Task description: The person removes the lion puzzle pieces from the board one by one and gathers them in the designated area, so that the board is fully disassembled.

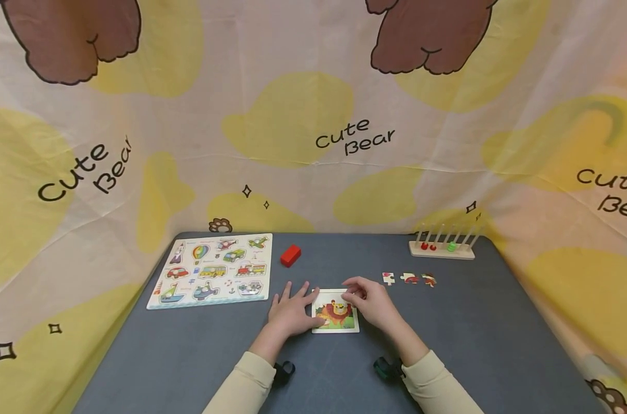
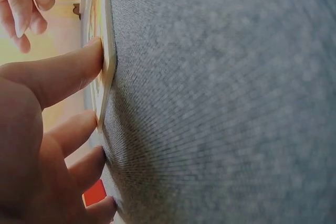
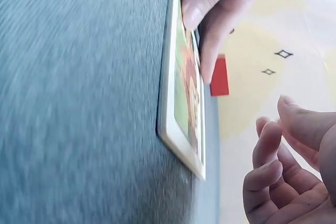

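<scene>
A small square jigsaw puzzle with a lion picture and a pale frame lies flat on the table. My left hand spreads its fingers at the puzzle's left side, and its thumb presses on the frame's edge. Over the upper right part of the puzzle is my right hand, fingers loosely bent. In the right wrist view nothing shows between its thumb and fingers. Three loose jigsaw pieces, a pale one, a middle one and a right one, lie beyond the right hand.
A picture board of vehicles lies at the left on the dark table. Behind the puzzle sits a red block. At the back right stands a wooden peg rack with red and green beads. A printed cloth hangs behind.
</scene>
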Motion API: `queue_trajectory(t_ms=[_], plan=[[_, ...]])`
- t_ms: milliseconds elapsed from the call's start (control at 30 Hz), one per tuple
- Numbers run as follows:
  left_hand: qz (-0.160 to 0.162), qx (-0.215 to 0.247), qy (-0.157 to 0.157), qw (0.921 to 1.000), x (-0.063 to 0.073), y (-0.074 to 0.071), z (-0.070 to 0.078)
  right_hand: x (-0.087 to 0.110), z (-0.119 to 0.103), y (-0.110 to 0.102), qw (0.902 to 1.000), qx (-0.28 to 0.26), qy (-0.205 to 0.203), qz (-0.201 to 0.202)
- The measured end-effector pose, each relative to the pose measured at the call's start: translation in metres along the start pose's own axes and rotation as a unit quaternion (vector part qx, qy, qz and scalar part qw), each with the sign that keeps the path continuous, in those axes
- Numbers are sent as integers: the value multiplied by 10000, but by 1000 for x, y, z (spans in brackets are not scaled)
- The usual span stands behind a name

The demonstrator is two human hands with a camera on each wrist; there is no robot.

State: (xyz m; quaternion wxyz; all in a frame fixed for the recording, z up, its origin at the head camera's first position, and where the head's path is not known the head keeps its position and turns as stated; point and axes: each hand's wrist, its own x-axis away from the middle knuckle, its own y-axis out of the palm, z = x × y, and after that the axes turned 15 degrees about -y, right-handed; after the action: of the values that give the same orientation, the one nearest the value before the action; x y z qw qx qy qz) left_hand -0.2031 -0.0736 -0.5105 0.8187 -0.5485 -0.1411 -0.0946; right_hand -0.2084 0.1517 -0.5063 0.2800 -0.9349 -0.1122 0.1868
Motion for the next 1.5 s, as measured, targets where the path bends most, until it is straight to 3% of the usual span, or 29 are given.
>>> queue_trajectory(t_ms=[367,633,900,1100,1233,1500], plan=[[45,-24,-1,10000,3,-1,-1,-6,-4,20,9990,-179,-339,-236],[0,-78,118,9999,0,1,8,-6,0,26,9977,-4,-379,-560],[43,-130,83,9999,-2,3,3,-12,2,37,9924,219,-319,-1167],[9,-35,78,10000,-1,2,0,-14,-2,44,9857,545,-492,-1515],[34,-14,68,10000,-1,1,0,-15,-5,48,9831,725,-543,-1591],[34,-36,17,10000,-2,1,-1,-16,-6,50,9839,763,-268,-1593]])
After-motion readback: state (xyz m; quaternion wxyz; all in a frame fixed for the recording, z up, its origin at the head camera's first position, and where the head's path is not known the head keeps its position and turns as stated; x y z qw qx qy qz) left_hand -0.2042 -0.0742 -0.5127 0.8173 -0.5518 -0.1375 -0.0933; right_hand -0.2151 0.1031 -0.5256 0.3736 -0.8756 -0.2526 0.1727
